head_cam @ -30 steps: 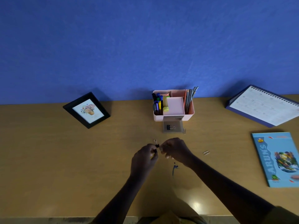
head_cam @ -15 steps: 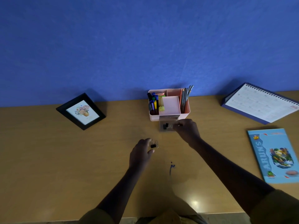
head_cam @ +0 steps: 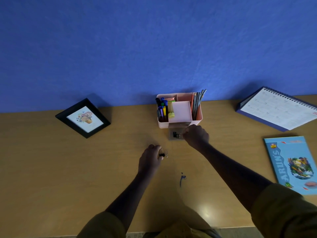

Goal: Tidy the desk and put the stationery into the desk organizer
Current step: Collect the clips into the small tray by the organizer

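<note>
Pink plastic desk organizer [head_cam: 163,125] stands upright on the wooden tabletop [head_cam: 68,169], at its far edge, with the long side running left to right. Coloured markers [head_cam: 162,109] fill its left compartment and pencils [head_cam: 197,103] lean in the right one. It looks light and stiff, so a push on the front could probably slide it.

From its front wall a small translucent drawer [head_cam: 171,138] is pulled out toward the person and lies open. The right hand [head_cam: 196,136] is at the right edge of this drawer with curled fingers; whether it pinches something cannot be told. The left hand [head_cam: 150,159] is nearer to the person and to the left, apart from the right hand.

It pinches a small black binder clip with wire handles [head_cam: 162,155]. This clip is surely light, hard and springy. The thin wire handles may slip, so the safer hold is on the black body, from two sides. Its handles point to the right, away from the palm, and its long axis goes about left to right.

A second black binder clip [head_cam: 175,134] already lies in the drawer, body to the left and handles toward the right hand. A small blue object [head_cam: 182,178] lies on the tabletop between the forearms; it is too small to name.
</note>
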### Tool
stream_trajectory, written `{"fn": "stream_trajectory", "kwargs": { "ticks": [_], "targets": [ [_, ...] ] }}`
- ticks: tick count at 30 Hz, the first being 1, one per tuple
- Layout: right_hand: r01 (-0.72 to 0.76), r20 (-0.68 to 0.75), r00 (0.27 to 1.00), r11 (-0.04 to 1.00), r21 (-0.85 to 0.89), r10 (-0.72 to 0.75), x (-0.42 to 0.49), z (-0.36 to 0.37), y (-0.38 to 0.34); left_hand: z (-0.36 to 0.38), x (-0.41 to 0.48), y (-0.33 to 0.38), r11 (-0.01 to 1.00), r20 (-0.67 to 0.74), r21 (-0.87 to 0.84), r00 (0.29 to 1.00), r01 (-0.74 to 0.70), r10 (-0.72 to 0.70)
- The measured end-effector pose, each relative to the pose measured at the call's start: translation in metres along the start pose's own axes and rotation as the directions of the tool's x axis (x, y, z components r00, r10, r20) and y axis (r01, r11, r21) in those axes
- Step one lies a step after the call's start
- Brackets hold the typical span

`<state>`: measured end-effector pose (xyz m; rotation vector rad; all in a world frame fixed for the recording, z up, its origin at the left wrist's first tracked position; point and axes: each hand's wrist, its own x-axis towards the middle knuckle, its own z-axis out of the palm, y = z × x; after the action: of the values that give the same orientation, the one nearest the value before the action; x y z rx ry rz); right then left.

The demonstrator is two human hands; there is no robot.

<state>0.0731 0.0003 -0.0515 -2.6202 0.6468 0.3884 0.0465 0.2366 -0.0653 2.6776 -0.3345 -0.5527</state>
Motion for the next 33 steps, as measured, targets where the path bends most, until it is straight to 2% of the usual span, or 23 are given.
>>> {"fn": "stream_trajectory", "kwargs": {
  "ticks": [5, 12, 18, 23, 33],
  "targets": [
    [-0.042, -0.005, 0.999, 0.999, 0.004, 0.043, 0.0, 0.001, 0.002, -0.001, 0.002, -0.001, 1.0, 0.018, -0.017, 1.0, -0.014, 0.014],
    [0.024, -0.057, 0.998, 0.997, 0.07, -0.02, -0.026, -0.003, 0.008, -0.002, 0.001, 0.002, 0.998, -0.02, 0.027, 0.998, -0.063, 0.064],
    [0.05, -0.061, 0.997, 0.974, 0.219, -0.038, -0.061, -0.009, 0.017, 0.003, -0.004, 0.01, 1.0, -0.05, -0.016, 0.999, 0.009, -0.01],
    [0.031, -0.028, 0.999, 0.961, 0.274, -0.024, -0.083, -0.002, 0.029, 0.009, -0.003, 0.013, 0.998, -0.059, -0.014, 0.996, 0.063, -0.064],
    [0.135, -0.028, 0.991, 0.933, 0.335, -0.134, -0.106, 0.01, 0.028, 0.01, -0.009, 0.01, 0.994, -0.117, -0.103, 0.992, 0.031, -0.043]
  ]
}}
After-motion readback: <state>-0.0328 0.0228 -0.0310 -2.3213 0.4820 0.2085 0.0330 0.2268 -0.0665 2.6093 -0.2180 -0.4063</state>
